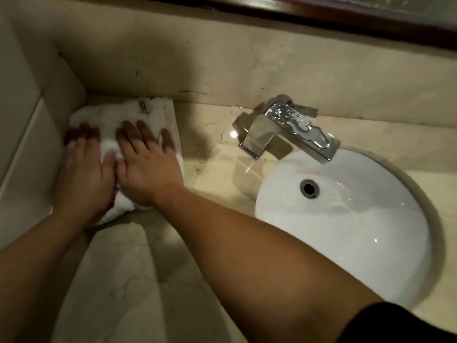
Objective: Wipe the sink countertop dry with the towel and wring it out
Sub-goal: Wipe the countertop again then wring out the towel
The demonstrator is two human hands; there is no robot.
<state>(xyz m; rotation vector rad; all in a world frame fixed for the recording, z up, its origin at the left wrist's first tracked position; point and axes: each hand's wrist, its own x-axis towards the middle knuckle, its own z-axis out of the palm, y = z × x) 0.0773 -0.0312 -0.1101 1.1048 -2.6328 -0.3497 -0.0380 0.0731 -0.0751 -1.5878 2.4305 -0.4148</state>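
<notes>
A white towel (148, 115) lies bunched in the far left corner of the beige marble countertop (153, 268). Both hands press flat on it, side by side. My left hand (82, 174) covers its left part, fingers spread toward the side wall. My right hand (146, 162) lies on its middle, fingers apart and pointing to the back wall. A small label shows on the towel's far edge. The round white sink basin (346, 231) is set in the countertop to the right, away from both hands.
A chrome square faucet (289, 127) with water drops on top stands behind the basin; wet patches shine on the counter around its base. A marble backsplash (222, 65) runs along the back, a side wall closes the left, and a dark mirror frame sits above.
</notes>
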